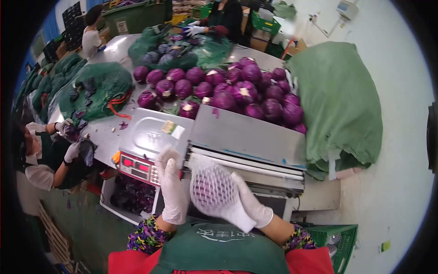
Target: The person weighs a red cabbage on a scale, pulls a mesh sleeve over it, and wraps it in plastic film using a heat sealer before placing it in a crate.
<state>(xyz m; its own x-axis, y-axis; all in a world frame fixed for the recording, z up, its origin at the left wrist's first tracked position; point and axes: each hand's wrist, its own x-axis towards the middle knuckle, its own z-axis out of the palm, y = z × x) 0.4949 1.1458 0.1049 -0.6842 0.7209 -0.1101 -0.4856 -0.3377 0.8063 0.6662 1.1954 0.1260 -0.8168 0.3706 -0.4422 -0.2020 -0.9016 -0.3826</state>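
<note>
A purple cabbage in a white foam net [213, 187] is in front of my green apron. My right hand [253, 201], in a white glove, holds it from the right, with the loose end of the net hanging below toward the wrist. To the left of the cabbage, my gloved left hand [173, 189] is upright with its fingers stretched out and holds nothing. Behind my hands lies a metal wrapping machine [251, 137]. A scale [155, 132] with a lit red display stands just beyond my left hand.
Many purple cabbages [223, 91] are heaped behind the machine. Green net bags [93, 86] lie at left, a green cloth-covered pile [337, 105] at right. Below are a white bin [107, 192] and a green crate [349, 242]. Several co-workers surround the table.
</note>
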